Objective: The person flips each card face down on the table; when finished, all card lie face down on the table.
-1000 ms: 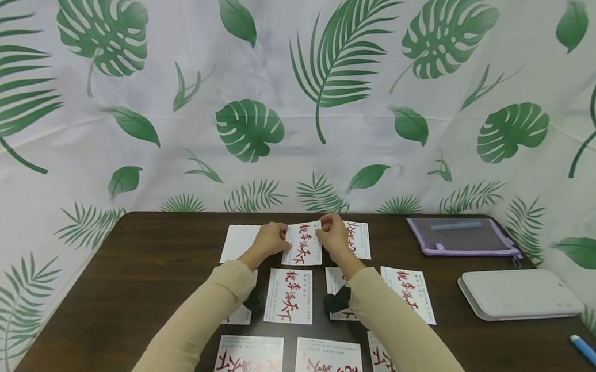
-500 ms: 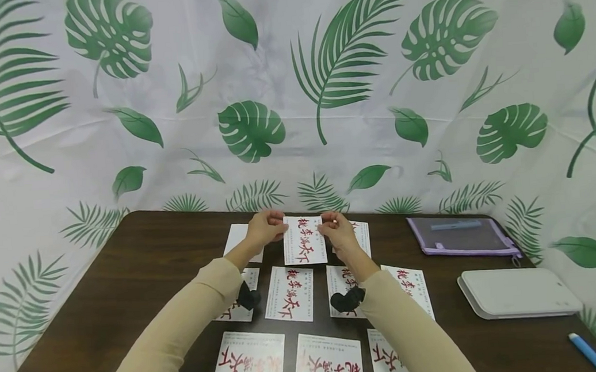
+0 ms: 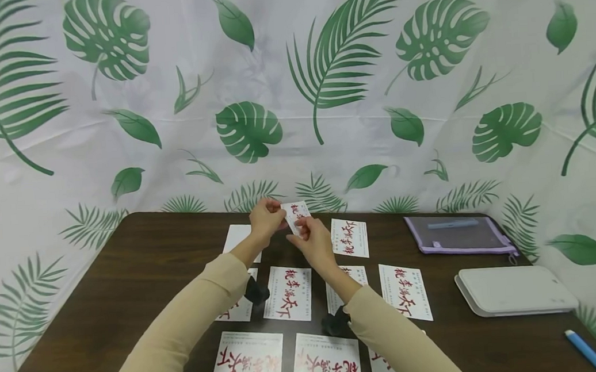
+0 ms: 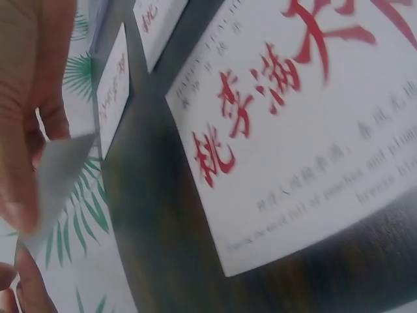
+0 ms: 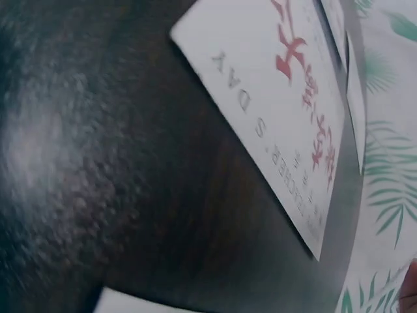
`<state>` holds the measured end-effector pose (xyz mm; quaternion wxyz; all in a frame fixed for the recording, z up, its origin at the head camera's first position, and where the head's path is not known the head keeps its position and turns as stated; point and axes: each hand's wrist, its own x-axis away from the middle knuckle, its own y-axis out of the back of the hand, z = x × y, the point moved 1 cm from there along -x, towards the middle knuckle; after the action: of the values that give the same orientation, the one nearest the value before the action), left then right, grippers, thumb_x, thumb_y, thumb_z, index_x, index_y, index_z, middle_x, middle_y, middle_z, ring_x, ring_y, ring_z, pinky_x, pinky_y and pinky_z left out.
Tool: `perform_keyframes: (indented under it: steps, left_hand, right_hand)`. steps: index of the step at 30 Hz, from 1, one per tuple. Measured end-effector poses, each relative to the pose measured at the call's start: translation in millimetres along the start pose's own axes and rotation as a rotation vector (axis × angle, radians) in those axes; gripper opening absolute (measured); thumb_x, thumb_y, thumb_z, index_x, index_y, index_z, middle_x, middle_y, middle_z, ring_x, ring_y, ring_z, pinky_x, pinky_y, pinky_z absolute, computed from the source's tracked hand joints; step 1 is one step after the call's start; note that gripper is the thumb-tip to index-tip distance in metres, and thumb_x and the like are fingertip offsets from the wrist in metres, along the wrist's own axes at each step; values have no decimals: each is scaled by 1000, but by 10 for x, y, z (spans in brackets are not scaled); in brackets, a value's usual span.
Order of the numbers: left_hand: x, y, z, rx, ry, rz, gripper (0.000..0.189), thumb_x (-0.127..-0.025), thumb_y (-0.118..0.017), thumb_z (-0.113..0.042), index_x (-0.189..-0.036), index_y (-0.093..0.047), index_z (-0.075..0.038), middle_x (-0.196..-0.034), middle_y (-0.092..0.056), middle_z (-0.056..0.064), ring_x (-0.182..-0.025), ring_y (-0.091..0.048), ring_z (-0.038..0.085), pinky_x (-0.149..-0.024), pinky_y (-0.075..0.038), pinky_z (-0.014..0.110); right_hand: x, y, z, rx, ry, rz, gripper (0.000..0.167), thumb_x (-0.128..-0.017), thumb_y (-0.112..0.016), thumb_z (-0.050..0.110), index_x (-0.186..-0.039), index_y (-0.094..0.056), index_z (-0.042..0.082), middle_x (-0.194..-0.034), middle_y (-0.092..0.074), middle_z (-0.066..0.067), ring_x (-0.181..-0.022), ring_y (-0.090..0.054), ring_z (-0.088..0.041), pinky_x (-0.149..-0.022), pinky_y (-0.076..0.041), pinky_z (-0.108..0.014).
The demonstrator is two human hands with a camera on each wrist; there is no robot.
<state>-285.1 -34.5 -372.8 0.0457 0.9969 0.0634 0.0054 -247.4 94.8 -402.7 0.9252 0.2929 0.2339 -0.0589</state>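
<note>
A white card with red brush lettering [image 3: 293, 210] is held up near the table's back edge. My left hand [image 3: 266, 219] pinches its left side; in the left wrist view that hand [image 4: 29, 85] has the card's grey-looking edge [image 4: 60, 173] between thumb and fingers. My right hand [image 3: 316, 243] pinches the lower right part and hides some of the lettering. The card looks tilted; whether it is bent cannot be told. Just left of my hands lies a plain white card [image 3: 235, 236], and to the right a lettered card [image 3: 350, 238].
Several similar cards lie in rows nearer me, among them a middle card [image 3: 289, 293] and a front card [image 3: 246, 362]. At the right are a purple-edged mesh pouch [image 3: 459, 233], a white flat box [image 3: 515, 290] and a blue pen [image 3: 588, 351]. A leaf-print cloth [image 3: 256, 177] hangs behind.
The held card went from facing me fully to looking smaller, higher and tilted. My right hand moved left and down across it, uncovering the back right card.
</note>
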Motion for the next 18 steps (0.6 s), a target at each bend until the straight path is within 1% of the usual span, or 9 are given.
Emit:
perform_keyframes:
  steps: [2, 5, 7, 9, 11, 13, 16, 17, 18]
  left_hand:
    - [15, -22, -41, 21, -8, -11, 23, -84, -57, 1, -106, -55, 3, -93, -58, 11, -67, -59, 14, -60, -56, 25]
    - [30, -53, -99, 29, -38, 5, 22, -86, -58, -2, -107, -55, 4, -100, -60, 14, -76, -63, 22, -64, -56, 27]
    - [38, -63, -134, 20, -76, 25, 25, -86, -61, -5, -109, -55, 4, -105, -60, 17, -85, -65, 27, -67, -57, 28]
    - [41, -59, -151, -5, -117, 37, 30, -87, -63, -8, -113, -55, 4, -111, -60, 19, -95, -65, 30, -70, -56, 28]
    - [40, -35, -138, -41, -140, 26, 35, -87, -65, -10, -118, -55, 2, -115, -60, 19, -101, -63, 31, -74, -56, 31]
    - [36, 4, -92, -88, -136, 0, 40, -86, -66, -11, -122, -54, 1, -119, -58, 19, -105, -61, 31, -80, -55, 33]
    - [45, 64, 22, -156, -81, -30, 46, -85, -68, -11, -127, -52, 0, -121, -58, 18, -109, -59, 31, -86, -52, 36]
    - [50, 79, 68, -179, -58, -31, 47, -84, -68, -11, -127, -53, -1, -121, -58, 18, -109, -59, 30, -88, -52, 35]
    - [58, 90, 110, -175, -34, -22, 47, -84, -69, -9, -127, -53, 0, -120, -59, 19, -109, -60, 31, -88, -51, 35]
  right_hand:
    - [4, -10, 18, 56, 58, -19, 24, -77, -75, 4, -98, -64, 0, -78, -56, -8, -69, -51, -16, -62, -43, -24]
    - [-6, 13, 23, 113, 146, -78, 22, -78, -71, -1, -99, -65, 1, -79, -57, -9, -69, -53, -18, -62, -46, -28]
    - [-23, 45, 17, 120, 182, -125, 21, -80, -69, -3, -100, -66, 1, -80, -58, -9, -69, -54, -19, -62, -47, -30]
    - [-47, 79, 2, 87, 178, -172, 21, -80, -68, -5, -100, -65, 0, -80, -58, -11, -70, -55, -20, -62, -47, -30]
    - [-71, 112, -16, 20, 131, -206, 21, -81, -66, -6, -101, -65, -2, -80, -58, -12, -71, -55, -21, -62, -47, -28]
    - [-93, 137, -38, -57, 51, -231, 21, -81, -66, -6, -102, -64, -3, -79, -59, -14, -71, -55, -20, -61, -46, -24]
    - [-113, 154, -71, -171, -86, -237, 22, -81, -65, -5, -103, -64, -3, -79, -59, -14, -69, -53, -15, -60, -43, -17]
    - [-115, 154, -85, -204, -130, -237, 22, -81, -65, -5, -103, -64, -3, -78, -59, -13, -69, -51, -13, -60, -41, -15]
    - [-116, 150, -101, -234, -169, -237, 22, -81, -65, -5, -103, -64, -3, -77, -59, -12, -68, -50, -11, -59, -40, -14]
